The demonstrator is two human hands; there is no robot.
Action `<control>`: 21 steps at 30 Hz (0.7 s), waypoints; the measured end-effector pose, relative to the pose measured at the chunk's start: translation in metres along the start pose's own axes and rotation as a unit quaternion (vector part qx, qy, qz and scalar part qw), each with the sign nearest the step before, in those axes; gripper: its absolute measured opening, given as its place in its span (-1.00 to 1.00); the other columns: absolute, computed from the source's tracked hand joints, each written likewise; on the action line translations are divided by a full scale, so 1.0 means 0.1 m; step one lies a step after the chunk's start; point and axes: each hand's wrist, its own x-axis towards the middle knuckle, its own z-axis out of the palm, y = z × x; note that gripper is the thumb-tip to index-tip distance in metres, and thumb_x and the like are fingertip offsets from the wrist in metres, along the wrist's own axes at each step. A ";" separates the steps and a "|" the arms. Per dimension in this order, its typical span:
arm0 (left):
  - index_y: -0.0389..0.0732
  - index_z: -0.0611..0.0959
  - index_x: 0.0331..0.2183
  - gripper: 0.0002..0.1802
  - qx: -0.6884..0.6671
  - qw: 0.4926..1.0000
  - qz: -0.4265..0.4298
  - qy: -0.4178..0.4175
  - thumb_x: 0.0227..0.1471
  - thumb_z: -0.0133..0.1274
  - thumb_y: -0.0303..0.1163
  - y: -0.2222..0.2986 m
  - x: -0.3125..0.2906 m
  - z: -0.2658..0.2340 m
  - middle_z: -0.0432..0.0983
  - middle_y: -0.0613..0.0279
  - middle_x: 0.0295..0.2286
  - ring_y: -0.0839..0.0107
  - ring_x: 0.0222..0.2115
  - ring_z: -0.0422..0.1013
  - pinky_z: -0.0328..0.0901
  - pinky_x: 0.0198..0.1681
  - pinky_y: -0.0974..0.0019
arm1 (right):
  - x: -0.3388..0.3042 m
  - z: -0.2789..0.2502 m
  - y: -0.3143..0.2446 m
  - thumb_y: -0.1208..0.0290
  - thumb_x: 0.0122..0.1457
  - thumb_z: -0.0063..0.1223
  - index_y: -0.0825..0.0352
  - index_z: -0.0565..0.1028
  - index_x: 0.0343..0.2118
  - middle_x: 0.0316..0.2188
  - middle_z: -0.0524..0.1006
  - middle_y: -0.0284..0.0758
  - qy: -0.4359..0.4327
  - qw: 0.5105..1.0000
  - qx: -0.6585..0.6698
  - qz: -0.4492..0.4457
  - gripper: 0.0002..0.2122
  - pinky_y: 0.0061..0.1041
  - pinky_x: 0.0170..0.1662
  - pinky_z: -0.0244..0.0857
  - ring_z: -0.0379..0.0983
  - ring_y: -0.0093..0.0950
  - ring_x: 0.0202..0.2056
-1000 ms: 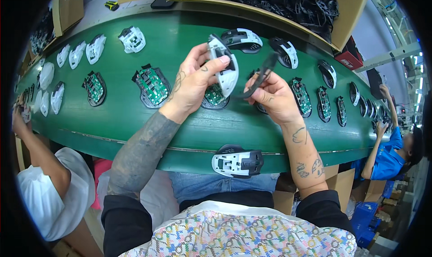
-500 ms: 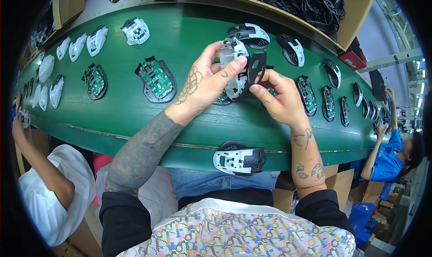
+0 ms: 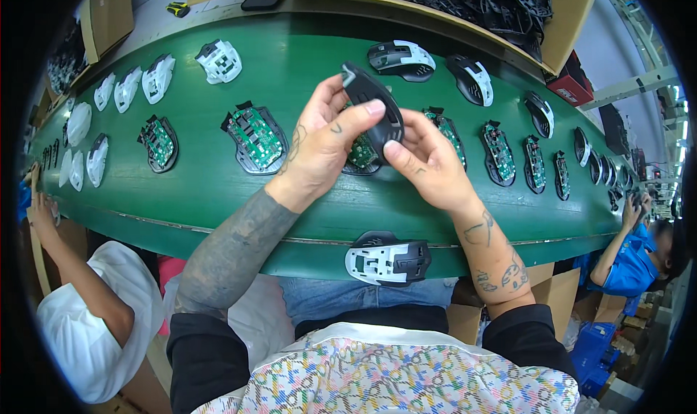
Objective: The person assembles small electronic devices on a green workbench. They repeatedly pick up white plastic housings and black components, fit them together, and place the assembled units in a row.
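A computer mouse top shell (image 3: pixel 372 98) is held between my hands above the green belt, its black side facing up and a pale edge showing at the upper left tip. My left hand (image 3: pixel 319 134) grips it with the thumb across its face. At its lower end, my right hand (image 3: pixel 435 164) pinches the black edge between thumb and fingers. Partly hidden under my hands lies a mouse base with a green circuit board (image 3: pixel 361 155). Close to me, a white and black mouse shell (image 3: pixel 386 259) rests at the belt's near edge.
Several mouse bases with boards (image 3: pixel 254 138) line the green belt (image 3: pixel 210 189). White shells (image 3: pixel 219 60) lie at left, black and white shells (image 3: pixel 401 58) at right. A cardboard box (image 3: pixel 573 33) of black parts stands behind. Co-workers sit left (image 3: pixel 94 312) and right (image 3: pixel 632 258).
The shell in my hands has turned over: its white inner side and a black part showed before, now its black side does. My right hand has shifted slightly left.
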 end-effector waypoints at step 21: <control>-0.31 0.51 -0.10 -0.45 0.258 0.965 0.029 0.041 0.19 -0.16 0.01 0.26 0.22 -0.29 0.52 0.18 -0.21 0.50 -0.13 0.39 0.25 -0.05 0.38 | 0.31 0.02 -0.04 0.36 0.09 0.19 0.48 0.27 0.04 -0.17 0.48 -0.25 0.006 1.000 -0.005 -0.015 -0.49 -0.57 -0.06 0.31 0.42 -0.55 -0.15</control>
